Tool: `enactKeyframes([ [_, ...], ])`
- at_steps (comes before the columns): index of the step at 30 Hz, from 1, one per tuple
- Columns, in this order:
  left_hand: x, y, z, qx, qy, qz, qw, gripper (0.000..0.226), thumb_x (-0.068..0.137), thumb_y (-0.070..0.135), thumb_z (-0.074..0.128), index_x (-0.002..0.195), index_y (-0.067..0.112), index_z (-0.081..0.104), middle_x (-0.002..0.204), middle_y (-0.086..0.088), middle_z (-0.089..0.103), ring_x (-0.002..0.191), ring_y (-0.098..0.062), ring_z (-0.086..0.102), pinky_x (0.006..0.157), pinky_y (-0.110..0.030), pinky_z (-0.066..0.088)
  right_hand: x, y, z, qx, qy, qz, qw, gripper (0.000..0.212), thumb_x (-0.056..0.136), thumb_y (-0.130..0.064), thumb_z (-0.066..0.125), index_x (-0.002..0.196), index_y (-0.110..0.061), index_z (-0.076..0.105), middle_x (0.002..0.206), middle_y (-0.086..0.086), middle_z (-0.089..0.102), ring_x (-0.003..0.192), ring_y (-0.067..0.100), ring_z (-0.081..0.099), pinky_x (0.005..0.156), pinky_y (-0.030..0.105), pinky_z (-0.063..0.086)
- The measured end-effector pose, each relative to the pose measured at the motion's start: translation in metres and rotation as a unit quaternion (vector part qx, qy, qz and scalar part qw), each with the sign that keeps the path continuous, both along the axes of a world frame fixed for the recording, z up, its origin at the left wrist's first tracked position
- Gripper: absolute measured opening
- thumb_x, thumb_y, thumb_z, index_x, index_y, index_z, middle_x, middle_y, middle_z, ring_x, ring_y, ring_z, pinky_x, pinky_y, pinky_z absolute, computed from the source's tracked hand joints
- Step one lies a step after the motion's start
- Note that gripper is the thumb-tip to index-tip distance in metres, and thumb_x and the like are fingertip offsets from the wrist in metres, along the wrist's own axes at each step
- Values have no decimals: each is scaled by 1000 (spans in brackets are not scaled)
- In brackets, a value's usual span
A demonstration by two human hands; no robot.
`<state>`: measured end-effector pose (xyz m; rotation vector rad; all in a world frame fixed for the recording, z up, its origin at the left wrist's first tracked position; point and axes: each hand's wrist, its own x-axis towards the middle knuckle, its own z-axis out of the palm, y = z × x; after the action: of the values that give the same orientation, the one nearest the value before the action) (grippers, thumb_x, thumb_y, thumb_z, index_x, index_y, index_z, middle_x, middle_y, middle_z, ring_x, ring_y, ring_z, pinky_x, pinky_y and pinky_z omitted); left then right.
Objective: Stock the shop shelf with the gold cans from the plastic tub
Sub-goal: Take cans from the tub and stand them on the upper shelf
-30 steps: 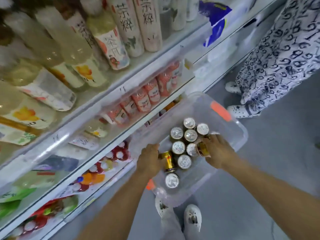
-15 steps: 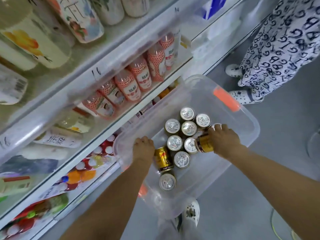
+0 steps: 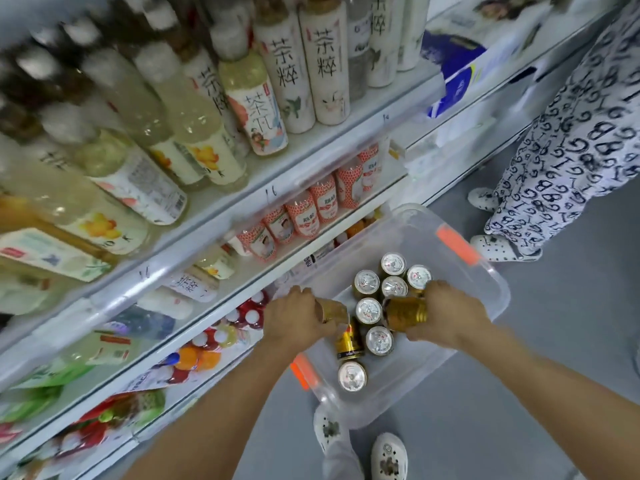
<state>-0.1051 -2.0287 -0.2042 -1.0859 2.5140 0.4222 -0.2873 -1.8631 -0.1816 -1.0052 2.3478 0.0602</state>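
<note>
Head view. Clear plastic tub [image 3: 485,289] with orange handles sits on the floor in front of the shop shelf [image 3: 242,188]. Inside it, a cluster of gold cans [image 3: 369,310] stands upright with silver tops showing; one more can [image 3: 352,375] stands apart near the closer end, and another [image 3: 349,339] leans on its side just under the left hand.

Left hand [image 3: 299,320]: fingers curled round a gold can [image 3: 334,310], lifted above the tub contents; the can is blurred, so the exact grip cannot be read. Right hand [image 3: 446,315]: wrapped round a second gold can [image 3: 405,313], held on its side with its base towards the other hand.

Shelf tiers carry tea bottles [image 3: 277,98] above, red-and-white bottles [image 3: 304,216] in the middle tier, mixed drinks lower down. The destination slot for the cans is not identifiable here. A second person in patterned clothing [image 3: 571,168] stands just beyond the tub.

Handling judgement: sealed cans, probably full, so moderately heavy for their size and rigid; thin walls dent if dropped or squeezed hard. Smooth metal sides may slip. Best hold is round the middle of the body, fingers and thumb opposed. Carrying one in each hand looks workable.
</note>
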Motion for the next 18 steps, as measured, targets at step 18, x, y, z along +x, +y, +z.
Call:
enactKeyframes([
  [18,144,2,270,20,436,254,863,34,75,47,67,103,30,62,95,13,66,88,-10,63,72,-28,50,81,-76,267,-346,-294,242,857,63,68,-11,84,115,-44,56,116,-9,55,96,16,63,78,32,58],
])
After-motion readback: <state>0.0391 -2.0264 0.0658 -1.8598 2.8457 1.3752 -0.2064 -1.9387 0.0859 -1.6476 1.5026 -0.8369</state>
